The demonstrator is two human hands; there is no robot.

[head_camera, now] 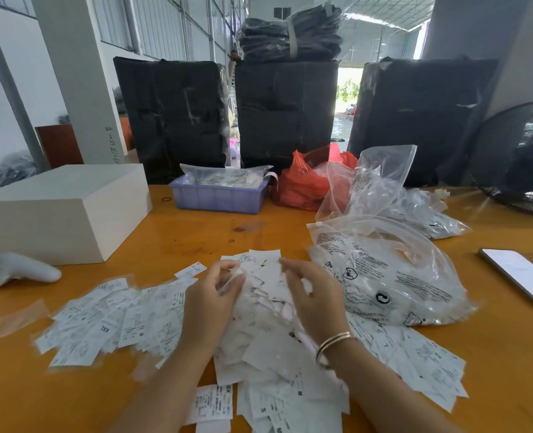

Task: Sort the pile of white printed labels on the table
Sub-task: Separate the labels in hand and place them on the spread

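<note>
A big loose pile of white printed labels covers the near middle of the orange table. More labels lie spread flat to the left, with size letters showing. My left hand hovers over the pile's top, its fingers curled round a few labels. My right hand, with bangles on the wrist, is just beside it, fingers bent over the pile; whether it holds a label is unclear through blur.
A clear printed plastic bag lies right of the pile, and a phone beyond it. A white box and a white controller sit left. Behind are a purple tray, a red bag and black bales.
</note>
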